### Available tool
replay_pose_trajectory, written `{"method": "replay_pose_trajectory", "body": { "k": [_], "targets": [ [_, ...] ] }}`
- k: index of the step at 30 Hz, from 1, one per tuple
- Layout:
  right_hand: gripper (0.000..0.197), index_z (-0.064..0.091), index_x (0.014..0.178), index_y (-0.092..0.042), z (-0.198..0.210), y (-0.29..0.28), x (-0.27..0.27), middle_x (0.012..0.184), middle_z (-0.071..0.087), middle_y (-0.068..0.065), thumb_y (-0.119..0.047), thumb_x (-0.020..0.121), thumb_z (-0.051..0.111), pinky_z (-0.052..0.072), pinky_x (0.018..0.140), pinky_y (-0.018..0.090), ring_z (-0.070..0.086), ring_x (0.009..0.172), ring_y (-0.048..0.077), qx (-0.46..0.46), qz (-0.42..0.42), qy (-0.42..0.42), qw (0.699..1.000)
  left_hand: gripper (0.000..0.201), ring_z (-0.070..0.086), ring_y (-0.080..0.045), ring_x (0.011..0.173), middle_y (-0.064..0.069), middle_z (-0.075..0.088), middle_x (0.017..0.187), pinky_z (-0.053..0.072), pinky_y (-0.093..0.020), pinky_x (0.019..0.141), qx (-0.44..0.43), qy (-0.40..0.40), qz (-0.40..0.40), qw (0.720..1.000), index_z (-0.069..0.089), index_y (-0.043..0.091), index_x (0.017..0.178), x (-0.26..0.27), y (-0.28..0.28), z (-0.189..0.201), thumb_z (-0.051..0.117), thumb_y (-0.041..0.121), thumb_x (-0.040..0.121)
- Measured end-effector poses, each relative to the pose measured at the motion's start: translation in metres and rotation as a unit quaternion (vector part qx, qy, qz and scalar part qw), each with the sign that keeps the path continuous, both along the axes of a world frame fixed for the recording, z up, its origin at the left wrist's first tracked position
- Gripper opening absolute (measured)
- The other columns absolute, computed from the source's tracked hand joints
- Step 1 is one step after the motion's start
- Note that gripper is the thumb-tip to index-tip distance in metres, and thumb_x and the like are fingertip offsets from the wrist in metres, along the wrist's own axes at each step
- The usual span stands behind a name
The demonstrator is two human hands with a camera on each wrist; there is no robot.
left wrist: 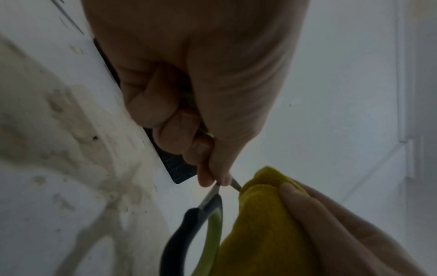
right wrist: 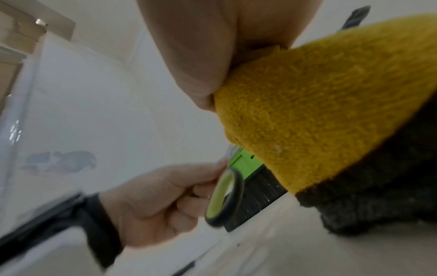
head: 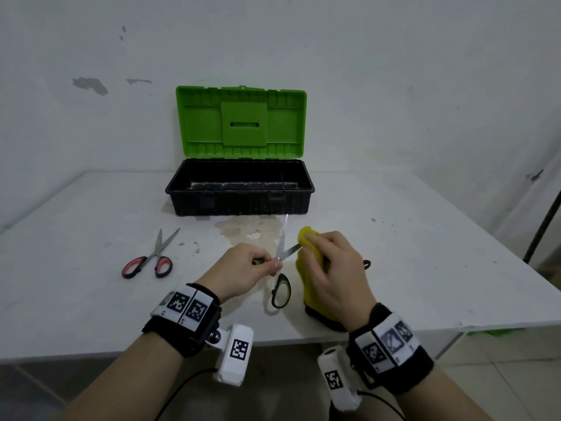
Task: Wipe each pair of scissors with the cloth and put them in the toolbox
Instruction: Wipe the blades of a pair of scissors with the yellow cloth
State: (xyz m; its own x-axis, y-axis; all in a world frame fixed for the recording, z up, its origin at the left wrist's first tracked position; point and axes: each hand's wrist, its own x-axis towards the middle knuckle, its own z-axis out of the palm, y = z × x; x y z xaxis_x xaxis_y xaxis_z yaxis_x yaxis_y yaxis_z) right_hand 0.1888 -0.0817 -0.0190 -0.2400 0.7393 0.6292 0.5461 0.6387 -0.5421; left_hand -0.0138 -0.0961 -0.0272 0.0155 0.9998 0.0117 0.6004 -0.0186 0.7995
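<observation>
My left hand [head: 243, 268] grips one handle of the green-and-black scissors [head: 281, 290], whose blades are spread apart above the table. Its free handle loop [left wrist: 189, 237] [right wrist: 224, 198] hangs down. My right hand [head: 334, 265] holds a yellow cloth [head: 312, 268] [left wrist: 264, 224] [right wrist: 319, 112] folded over one blade. The other blade [head: 284, 235] points up toward the toolbox. A second pair, the red-and-black scissors [head: 151, 259], lies flat at the left. The toolbox [head: 239, 186] stands open at the back, green lid [head: 241, 121] up, black tray looking empty.
The white table [head: 409, 268] has a brownish stain [head: 252, 229] in front of the toolbox. Its front edge runs just under my wrists. A dark pole [head: 543, 226] leans at the far right, and a wall stands close behind the toolbox.
</observation>
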Motion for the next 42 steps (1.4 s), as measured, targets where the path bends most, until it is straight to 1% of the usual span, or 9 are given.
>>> {"method": "replay_pose_trajectory", "body": {
  "k": [3,8,11,16,25,29,33,37,42],
  "targets": [
    [0.025,0.069,0.113,-0.017,-0.013,-0.005,-0.006,0.105,0.055,-0.003,-0.018,0.089,0.064,0.044,0.086,0.014,0.053,0.096,0.005,0.0,0.03,-0.054,0.998,0.024,0.045,0.002,0.045,0.018,0.056,0.05,0.036,-0.023,0.056,-0.015,-0.016,-0.038,0.999,0.076,0.021,0.08,0.007,0.001,0.007,0.066,0.037,0.095],
    [0.025,0.07,0.112,-0.019,-0.018,-0.004,-0.007,0.1,0.054,-0.002,-0.02,0.087,0.067,0.052,0.076,0.03,0.056,0.085,0.013,-0.005,0.011,-0.07,0.998,0.027,0.043,-0.011,0.053,0.0,0.053,0.058,0.037,-0.031,0.056,0.004,-0.001,-0.07,0.998,0.076,0.021,0.078,0.005,0.003,0.01,0.067,0.042,0.093],
    [0.024,0.071,0.111,-0.017,-0.011,0.01,0.006,0.103,0.056,-0.002,-0.018,0.088,0.065,0.046,0.085,0.026,0.055,0.09,0.014,-0.023,-0.062,-0.048,0.997,0.028,0.051,-0.018,0.058,-0.013,0.064,0.071,0.042,-0.034,0.059,0.02,0.052,-0.064,0.996,0.074,0.026,0.073,0.001,0.003,0.011,0.067,0.046,0.091],
    [0.021,0.071,0.107,-0.013,0.001,0.012,0.025,0.096,0.052,-0.006,-0.012,0.087,0.067,0.029,0.08,-0.002,0.047,0.084,0.002,0.016,-0.105,0.026,0.994,0.027,0.054,-0.015,0.06,-0.001,0.064,0.07,0.044,-0.031,0.059,0.002,0.099,-0.049,0.994,0.075,0.028,0.076,-0.011,0.007,0.014,0.068,0.05,0.089],
    [0.027,0.071,0.112,-0.016,-0.019,-0.016,-0.01,0.096,0.054,-0.002,-0.017,0.085,0.069,0.049,0.076,0.022,0.052,0.082,0.007,0.012,-0.009,-0.058,0.998,0.024,0.05,-0.003,0.054,0.015,0.058,0.056,0.039,-0.02,0.054,0.003,0.125,-0.093,0.988,0.071,0.034,0.07,-0.006,0.014,0.027,0.069,0.049,0.089],
    [0.025,0.072,0.11,-0.015,-0.02,-0.004,-0.006,0.099,0.056,-0.003,-0.015,0.085,0.068,0.04,0.084,0.014,0.048,0.089,-0.001,-0.008,-0.031,-0.035,0.999,0.027,0.051,-0.009,0.056,0.007,0.058,0.058,0.041,-0.027,0.057,0.023,0.115,-0.099,0.988,0.073,0.031,0.071,-0.008,0.011,0.023,0.068,0.05,0.089],
    [0.02,0.073,0.106,-0.011,-0.009,0.012,0.014,0.093,0.054,-0.002,-0.014,0.087,0.068,0.027,0.078,0.002,0.056,0.086,0.016,-0.035,-0.128,0.02,0.991,0.028,0.053,-0.014,0.057,-0.009,0.068,0.072,0.043,-0.029,0.057,0.015,0.111,-0.085,0.99,0.076,0.027,0.077,-0.014,0.008,0.019,0.068,0.05,0.09],
    [0.023,0.072,0.106,-0.01,-0.003,-0.008,0.005,0.092,0.053,-0.003,-0.01,0.084,0.07,0.03,0.079,-0.002,0.044,0.081,-0.001,0.045,-0.079,0.03,0.995,0.028,0.051,-0.014,0.055,-0.01,0.068,0.07,0.042,-0.03,0.056,0.014,0.105,-0.076,0.991,0.076,0.027,0.078,-0.011,0.011,0.017,0.067,0.051,0.09],
    [0.027,0.071,0.111,-0.015,-0.023,-0.016,-0.013,0.095,0.055,-0.003,-0.017,0.084,0.07,0.047,0.076,0.021,0.052,0.081,0.007,0.009,-0.02,-0.045,0.999,0.027,0.065,-0.026,0.072,-0.005,0.073,0.078,0.053,-0.043,0.068,0.026,0.104,-0.09,0.99,0.077,0.028,0.08,-0.004,0.01,0.017,0.067,0.051,0.089]
  ]
}}
